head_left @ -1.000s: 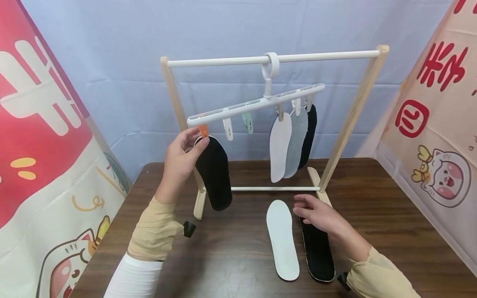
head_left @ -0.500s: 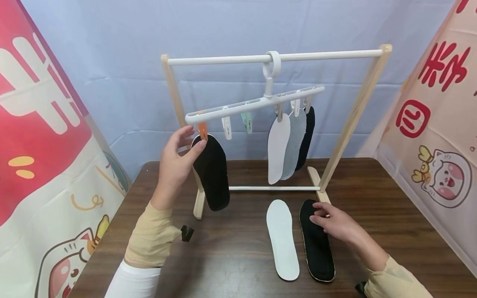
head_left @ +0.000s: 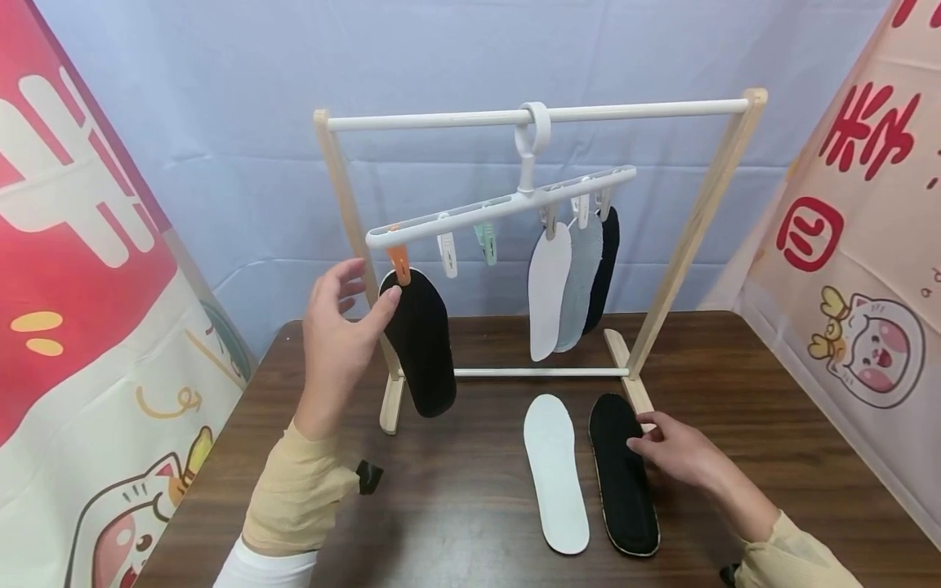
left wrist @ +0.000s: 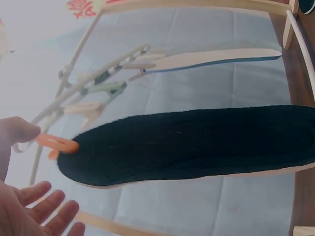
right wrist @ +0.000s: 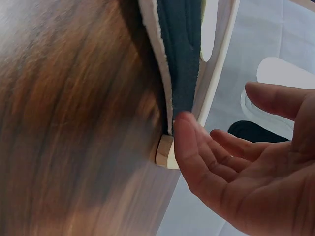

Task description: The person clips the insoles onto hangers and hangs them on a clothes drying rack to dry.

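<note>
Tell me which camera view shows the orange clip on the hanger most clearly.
The left wrist view: the orange clip fills the foreground, pinching the tip of the hanging black insole. The head view shows the same clip small but sharp, under the white hanger. The right wrist view does not show it.

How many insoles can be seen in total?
6: black on orange clip, three clipped at hanger's right end (white, grey, black), white and black on table.

Dark wood-grain counter (head_left: 456, 523). Pale blue fabric backdrop (head_left: 441, 57) behind it. Red-and-cream cartoon cat banner (head_left: 81, 269) at left; cream banner with red characters (head_left: 860, 229) at right. Even lighting.
</note>
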The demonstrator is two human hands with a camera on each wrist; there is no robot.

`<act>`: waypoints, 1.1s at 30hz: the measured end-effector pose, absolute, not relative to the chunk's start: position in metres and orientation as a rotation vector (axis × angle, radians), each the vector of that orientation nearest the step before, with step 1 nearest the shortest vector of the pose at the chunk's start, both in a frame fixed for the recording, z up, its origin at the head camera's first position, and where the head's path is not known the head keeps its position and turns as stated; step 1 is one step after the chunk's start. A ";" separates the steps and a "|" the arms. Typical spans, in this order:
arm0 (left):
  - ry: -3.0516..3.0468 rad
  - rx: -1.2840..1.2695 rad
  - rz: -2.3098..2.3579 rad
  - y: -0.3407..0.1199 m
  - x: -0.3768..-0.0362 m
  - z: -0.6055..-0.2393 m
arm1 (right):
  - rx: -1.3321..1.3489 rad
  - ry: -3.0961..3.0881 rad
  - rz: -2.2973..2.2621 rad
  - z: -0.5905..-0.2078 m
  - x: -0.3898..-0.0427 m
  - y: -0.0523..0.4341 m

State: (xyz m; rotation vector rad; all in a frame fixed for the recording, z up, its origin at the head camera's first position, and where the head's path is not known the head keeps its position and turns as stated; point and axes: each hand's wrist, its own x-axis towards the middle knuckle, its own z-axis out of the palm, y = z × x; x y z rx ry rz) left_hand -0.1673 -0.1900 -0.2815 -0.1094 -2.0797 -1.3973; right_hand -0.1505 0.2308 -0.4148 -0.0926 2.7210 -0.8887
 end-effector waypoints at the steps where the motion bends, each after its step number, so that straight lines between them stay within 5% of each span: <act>1: -2.093 -0.103 -1.384 -0.189 -0.166 -0.281 | -0.090 2.712 -0.898 -0.415 -0.150 0.231; 33: -2.261 -0.215 -1.312 -0.147 -0.143 -0.261 | 0.089 2.580 -1.034 -0.432 -0.145 0.230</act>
